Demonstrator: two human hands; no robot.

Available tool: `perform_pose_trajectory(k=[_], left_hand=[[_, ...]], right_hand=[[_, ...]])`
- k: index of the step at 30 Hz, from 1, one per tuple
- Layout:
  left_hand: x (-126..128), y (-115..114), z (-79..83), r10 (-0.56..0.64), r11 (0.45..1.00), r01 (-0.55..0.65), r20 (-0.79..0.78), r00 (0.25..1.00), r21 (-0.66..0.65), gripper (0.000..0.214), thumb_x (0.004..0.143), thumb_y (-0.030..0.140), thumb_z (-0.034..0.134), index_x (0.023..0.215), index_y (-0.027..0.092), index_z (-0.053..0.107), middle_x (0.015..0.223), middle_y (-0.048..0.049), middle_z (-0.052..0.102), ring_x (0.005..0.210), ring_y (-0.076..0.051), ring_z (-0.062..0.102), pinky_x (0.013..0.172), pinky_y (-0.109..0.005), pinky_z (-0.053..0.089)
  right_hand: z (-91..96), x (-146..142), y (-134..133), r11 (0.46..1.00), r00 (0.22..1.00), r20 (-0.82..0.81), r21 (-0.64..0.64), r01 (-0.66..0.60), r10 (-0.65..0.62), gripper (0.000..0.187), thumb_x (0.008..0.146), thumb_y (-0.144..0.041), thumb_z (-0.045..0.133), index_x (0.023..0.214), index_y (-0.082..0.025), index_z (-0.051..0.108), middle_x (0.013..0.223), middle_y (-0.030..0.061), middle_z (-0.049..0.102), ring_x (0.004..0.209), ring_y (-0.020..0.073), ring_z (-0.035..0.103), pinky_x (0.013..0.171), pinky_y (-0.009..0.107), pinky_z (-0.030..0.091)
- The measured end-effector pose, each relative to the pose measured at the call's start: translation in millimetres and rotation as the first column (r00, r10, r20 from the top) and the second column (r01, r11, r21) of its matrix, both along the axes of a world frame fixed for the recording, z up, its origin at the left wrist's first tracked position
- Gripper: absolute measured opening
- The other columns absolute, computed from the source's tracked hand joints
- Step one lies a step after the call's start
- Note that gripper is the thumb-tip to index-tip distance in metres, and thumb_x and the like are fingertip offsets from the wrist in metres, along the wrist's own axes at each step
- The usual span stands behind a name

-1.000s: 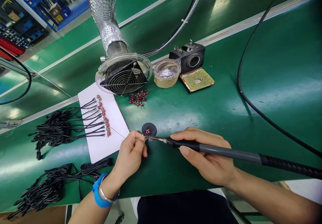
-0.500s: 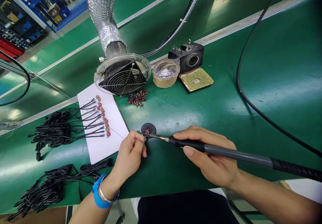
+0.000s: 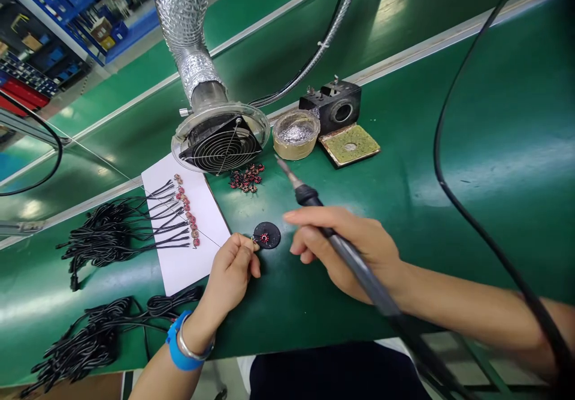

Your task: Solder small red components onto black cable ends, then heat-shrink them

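My right hand (image 3: 348,247) is closed round the grey handle of a soldering iron (image 3: 314,202); its tip is raised and points up-left toward the solder tin (image 3: 296,134). My left hand (image 3: 231,271) pinches a thin solder wire at the edge of a small black disc (image 3: 266,235) on the green mat. A little red coil part sits on the disc. The wire runs away to the upper left across the white paper (image 3: 184,226).
A fume extractor fan (image 3: 220,139) on a foil duct stands behind. Several small red coil parts (image 3: 246,177) lie near it. A black iron stand with sponge (image 3: 344,124) is at the back. Bundles of black leads (image 3: 108,238) lie left.
My right hand has lifted the soldering iron off the disc and swung its tip up toward the solder tin. My left hand has stayed by the disc.
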State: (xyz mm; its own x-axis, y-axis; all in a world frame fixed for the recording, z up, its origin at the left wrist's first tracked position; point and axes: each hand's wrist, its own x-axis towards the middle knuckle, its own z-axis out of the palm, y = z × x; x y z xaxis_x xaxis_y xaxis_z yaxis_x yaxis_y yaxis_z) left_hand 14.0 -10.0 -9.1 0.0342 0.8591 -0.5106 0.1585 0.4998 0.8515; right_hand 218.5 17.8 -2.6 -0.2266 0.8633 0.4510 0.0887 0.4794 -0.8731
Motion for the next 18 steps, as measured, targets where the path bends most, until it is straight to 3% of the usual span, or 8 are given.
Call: perform_pose_trajectory(k=[5, 12, 18], left_hand=[[-2, 0, -2.8, 0.009, 1.0, -0.009, 0.038, 0.999, -0.008, 0.034, 0.091, 0.052, 0.051, 0.086, 0.018, 0.052, 0.048, 0.007, 0.05, 0.038, -0.005, 0.028, 0.04, -0.019, 0.019], [-2, -1, -1.8, -0.007, 1.0, 0.007, 0.03, 1.0, -0.017, 0.036, 0.091, 0.054, 0.049, 0.086, 0.019, 0.052, 0.049, 0.0061, 0.052, 0.038, -0.006, 0.028, 0.041, -0.019, 0.02], [-3, -2, -3.7, -0.028, 1.0, 0.028, 0.012, 1.0, -0.008, 0.036, 0.094, 0.054, 0.045, 0.085, 0.019, 0.051, 0.05, 0.0056, 0.053, 0.04, -0.007, 0.03, 0.042, -0.02, 0.022]], right_hand=[[-8.1, -21, 23, 0.975, 0.985, 0.153, 0.194, -0.107, 0.078, 0.017, 0.087, -0.009, 0.051, 0.098, -0.021, 0.057, 0.084, 0.0008, 0.069, 0.069, 0.0119, 0.062, 0.066, 0.023, 0.052], [-25.8, -31, 25, 0.973, 0.969, 0.22, 0.172, -0.155, 0.115, 0.029, 0.077, -0.005, 0.052, 0.101, -0.021, 0.055, 0.083, 0.0029, 0.065, 0.075, 0.0173, 0.055, 0.068, 0.028, 0.049], [-30.0, -33, 23, 0.973, 0.967, 0.22, 0.163, -0.163, 0.125, 0.03, 0.079, -0.005, 0.052, 0.104, -0.021, 0.054, 0.082, 0.0022, 0.064, 0.074, 0.0175, 0.052, 0.066, 0.027, 0.047]])
